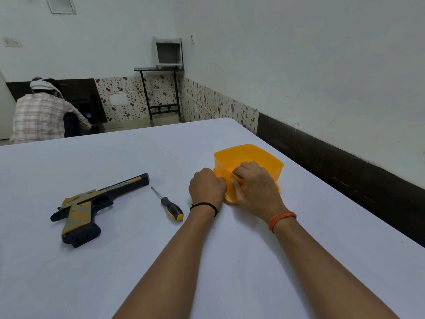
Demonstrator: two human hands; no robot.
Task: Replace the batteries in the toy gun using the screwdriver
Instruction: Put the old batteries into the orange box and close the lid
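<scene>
Your right hand (254,187) has its fingers curled over the near rim of the orange tub (250,157); your left hand (207,185) pinches the same edge. The screwdriver (169,204) lies just left, the gun (92,204) further left, both untouched on the table (115,272).

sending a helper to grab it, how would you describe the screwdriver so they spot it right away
On the white table, look between the toy gun on the left and the orange container on the right. The screwdriver lies loose there, beside the left hand. It is the only slim tool: thin metal shaft, black-and-yellow handle.
</scene>
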